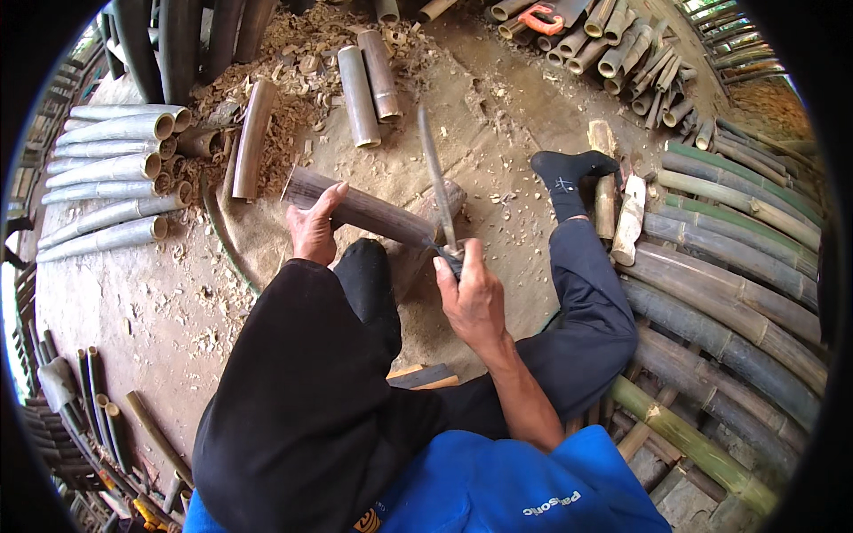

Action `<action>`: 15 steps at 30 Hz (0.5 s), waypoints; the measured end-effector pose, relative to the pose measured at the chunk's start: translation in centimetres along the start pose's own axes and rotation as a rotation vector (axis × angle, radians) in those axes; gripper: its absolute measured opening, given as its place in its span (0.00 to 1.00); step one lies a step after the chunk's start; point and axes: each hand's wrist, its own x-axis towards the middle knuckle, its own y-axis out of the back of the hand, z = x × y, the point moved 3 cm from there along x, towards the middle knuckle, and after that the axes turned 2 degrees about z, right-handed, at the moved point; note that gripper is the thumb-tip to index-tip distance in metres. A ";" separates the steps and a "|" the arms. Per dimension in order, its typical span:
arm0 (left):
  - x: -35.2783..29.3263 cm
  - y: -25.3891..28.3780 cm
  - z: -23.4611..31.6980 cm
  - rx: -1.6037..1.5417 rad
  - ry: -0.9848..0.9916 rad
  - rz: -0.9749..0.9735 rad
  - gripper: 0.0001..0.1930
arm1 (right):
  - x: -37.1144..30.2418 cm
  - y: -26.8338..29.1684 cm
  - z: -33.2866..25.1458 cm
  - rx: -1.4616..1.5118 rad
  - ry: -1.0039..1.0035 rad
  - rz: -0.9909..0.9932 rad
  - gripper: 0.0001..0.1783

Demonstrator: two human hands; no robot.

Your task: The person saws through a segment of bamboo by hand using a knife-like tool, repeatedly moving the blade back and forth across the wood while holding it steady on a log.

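My left hand (314, 227) grips the far-left end of a short brown bamboo tube (364, 208), thumb on top and fingers beneath. The tube slants down to the right, in front of my feet. In my right hand (473, 300) is the handle of a long knife (434, 169), its narrow, slightly curved blade pointing up and away. The blade stands just beyond the tube's right end; I cannot tell whether they touch. Under that end lies a thick wooden block (451, 202), partly hidden by the tube.
Two cut tubes (358, 96) and another tube (255, 139) lie ahead among wood shavings (298, 53). Pale bamboo lengths (107, 191) are stacked at left. Long bamboo poles (729, 293) line the right. An orange-handled saw (542, 18) rests on tubes at far right.
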 end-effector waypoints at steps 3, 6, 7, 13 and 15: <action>-0.7 -1.4 -0.2 -0.006 0.032 0.001 0.22 | -0.6 -1.0 3.2 -0.034 -0.038 -0.007 0.18; -0.2 -1.1 0.3 0.000 0.009 -0.037 0.21 | -0.2 -3.4 7.7 -0.324 -0.322 -0.256 0.20; -0.7 -0.9 0.4 -0.033 -0.066 -0.024 0.19 | 0.4 -3.1 7.1 -0.274 -0.283 -0.233 0.20; 0.3 1.5 -0.7 0.057 0.006 -0.100 0.21 | 0.0 0.5 0.5 0.082 0.137 0.092 0.16; -0.2 0.8 -0.8 0.080 0.030 -0.142 0.21 | -1.2 -1.9 4.2 0.071 0.031 0.079 0.16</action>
